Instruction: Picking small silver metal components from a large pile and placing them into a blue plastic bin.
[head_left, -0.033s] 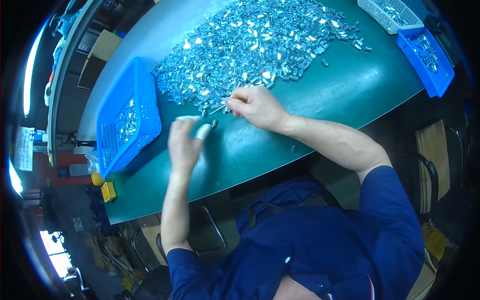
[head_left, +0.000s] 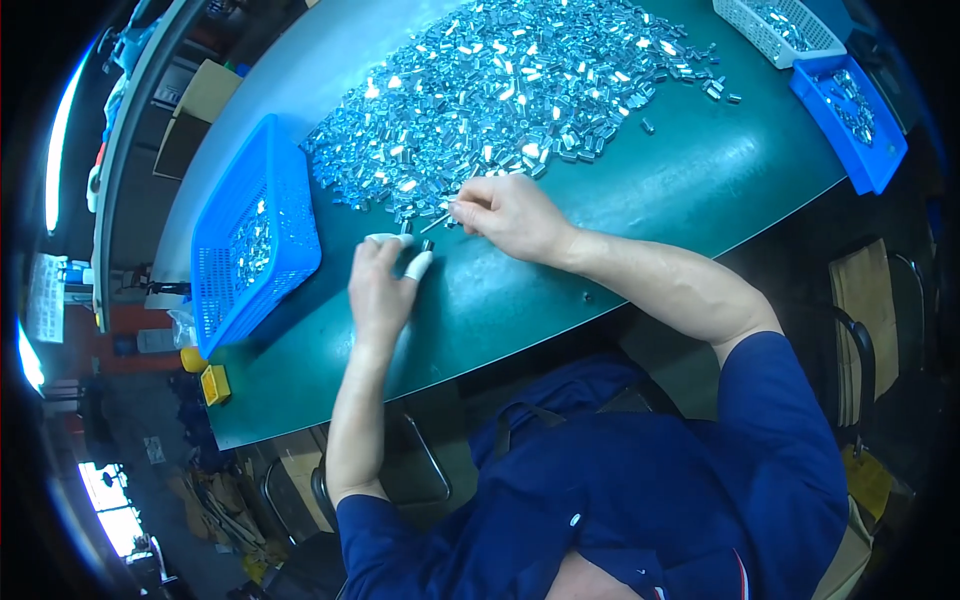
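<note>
Table (head_left: 640,200): green, fills the upper centre of the frame.
Metal pieces (head_left: 500,90): shiny heap, upper centre.
Blue basket (head_left: 290,200): left, some pieces inside.
Right hand (head_left: 510,215): centre, at the heap's lower edge, pinching a thin pin (head_left: 436,222).
Left hand (head_left: 380,285): just below-left, white-capped fingertips pinching a small metal piece (head_left: 427,245).

- I count two bare hands over the table: my left hand (head_left: 378,285) and my right hand (head_left: 505,215).
- One green table (head_left: 640,200).
- Two blue baskets: a large one (head_left: 255,235) on my left, a smaller one (head_left: 850,120) far right.
- One white basket (head_left: 775,25) at the top right.
- One heap of small shiny metal parts (head_left: 500,90), far too many to count singly.
- Two white finger covers (head_left: 418,265) on my left hand.
</note>
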